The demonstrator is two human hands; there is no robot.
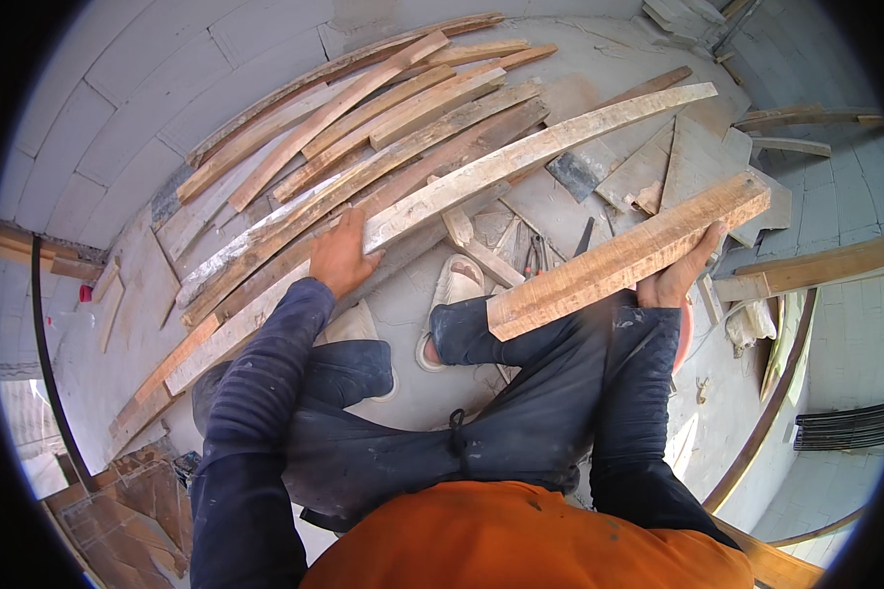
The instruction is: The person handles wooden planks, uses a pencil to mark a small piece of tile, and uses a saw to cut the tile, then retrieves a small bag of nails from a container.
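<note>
Fingers of the right hand [670, 281] grip a short thick beam [629, 257], held near the right knee [599, 329]. Left hand [344, 257] lies over a long plank [530, 157] beside piled boards [437, 110]; whether it grips, cannot tell. Apparent step: handling timber; next move calls for steady beam support.

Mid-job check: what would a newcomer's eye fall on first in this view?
Probably the short, thick timber beam held in the right hand, slanting across the right of centre. Next comes the long, whitish plank running diagonally through the middle, with the left hand on it, and the pile of wooden planks beyond it toward the upper left. The bright orange shirt at the bottom edge also stands out.
</note>
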